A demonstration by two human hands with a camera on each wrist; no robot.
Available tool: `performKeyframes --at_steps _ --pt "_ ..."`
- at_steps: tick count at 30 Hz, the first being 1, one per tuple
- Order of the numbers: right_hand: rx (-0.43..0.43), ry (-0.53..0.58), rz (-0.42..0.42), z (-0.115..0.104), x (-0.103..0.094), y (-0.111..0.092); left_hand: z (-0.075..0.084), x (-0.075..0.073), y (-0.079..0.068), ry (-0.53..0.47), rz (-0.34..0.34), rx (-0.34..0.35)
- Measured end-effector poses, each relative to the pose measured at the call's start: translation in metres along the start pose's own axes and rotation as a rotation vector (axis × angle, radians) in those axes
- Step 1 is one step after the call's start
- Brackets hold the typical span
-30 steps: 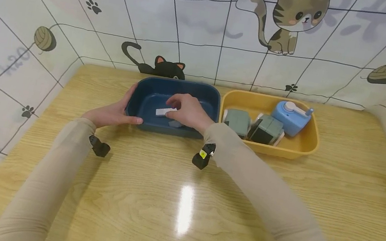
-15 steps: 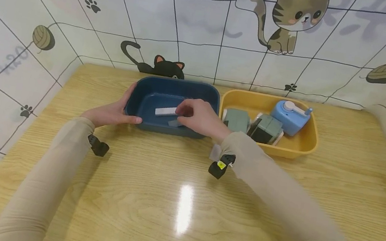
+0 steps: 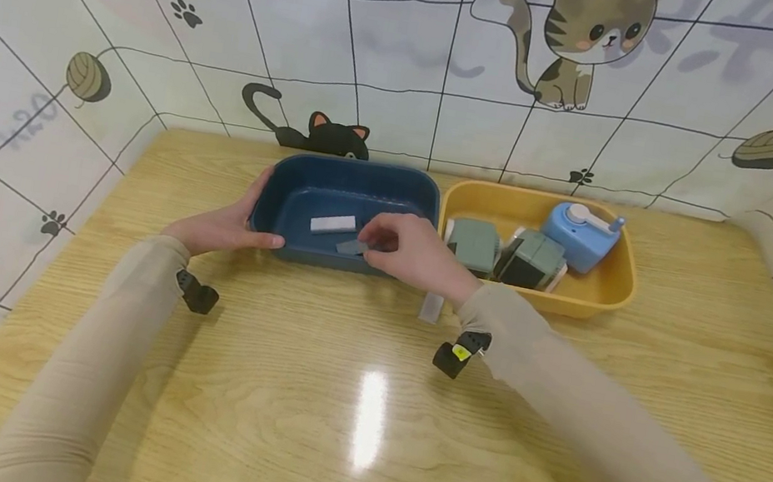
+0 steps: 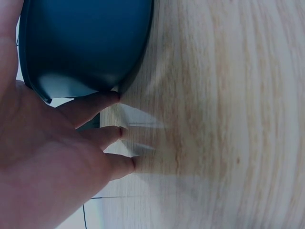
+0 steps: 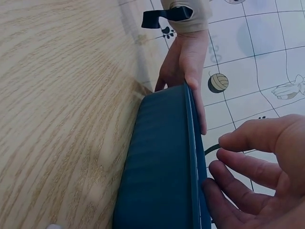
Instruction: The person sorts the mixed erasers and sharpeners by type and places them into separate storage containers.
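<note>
My left hand (image 3: 221, 228) is at the left end of the navy bin (image 3: 352, 172), thumb along its front rim. In the left wrist view its fingers (image 4: 107, 136) stretch straight beside the bin's wall. Over the bin's front right part is my right hand (image 3: 418, 254), fingers bent loosely. In the right wrist view a narrow gap shows between thumb and forefinger, with nothing visible in it. The fingertips are close to a thin grey strip (image 3: 349, 247) on the bin's floor; whether they touch it is unclear. A white oblong block (image 3: 333, 223) lies left of them.
A yellow bin (image 3: 573, 306) stands close on the right. It contains two boxy sage-green items (image 3: 473, 243) and a light-blue crank pencil sharpener (image 3: 582, 238). A small translucent flat piece (image 3: 432, 307) lies on the wooden table (image 3: 291, 361), in front of the bins. A cat-printed wall (image 3: 402, 50) rises behind.
My right hand has moved right and slightly nearer, away from the white block and over to the grey strip. The translucent piece on the table has come into sight. The left hand stays put.
</note>
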State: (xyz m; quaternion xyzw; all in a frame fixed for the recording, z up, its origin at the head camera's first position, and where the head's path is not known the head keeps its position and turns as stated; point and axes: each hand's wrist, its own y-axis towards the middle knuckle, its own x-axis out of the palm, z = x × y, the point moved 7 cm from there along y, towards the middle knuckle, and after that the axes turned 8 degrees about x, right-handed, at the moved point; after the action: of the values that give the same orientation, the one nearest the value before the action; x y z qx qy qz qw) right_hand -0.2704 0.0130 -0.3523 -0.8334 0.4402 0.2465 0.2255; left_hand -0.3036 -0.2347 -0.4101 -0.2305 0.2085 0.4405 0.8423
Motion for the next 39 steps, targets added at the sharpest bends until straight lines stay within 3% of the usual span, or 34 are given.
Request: performKeyframes --at_steps 16,22,39 --pt "-0.062 -0.015 0.05 0.008 -0.003 -0.025 -0.001 0.0 0.0 0.012 0.008 0.002" --pt "-0.13 0.02 0.055 0.011 -0.004 -0.036 -0.002 0.001 -0.001 0.016 0.012 0.002" --pt "-0.119 -0.08 0.022 0.029 0.0 -0.056 0.001 0.001 -0.001 0.015 0.009 0.015"
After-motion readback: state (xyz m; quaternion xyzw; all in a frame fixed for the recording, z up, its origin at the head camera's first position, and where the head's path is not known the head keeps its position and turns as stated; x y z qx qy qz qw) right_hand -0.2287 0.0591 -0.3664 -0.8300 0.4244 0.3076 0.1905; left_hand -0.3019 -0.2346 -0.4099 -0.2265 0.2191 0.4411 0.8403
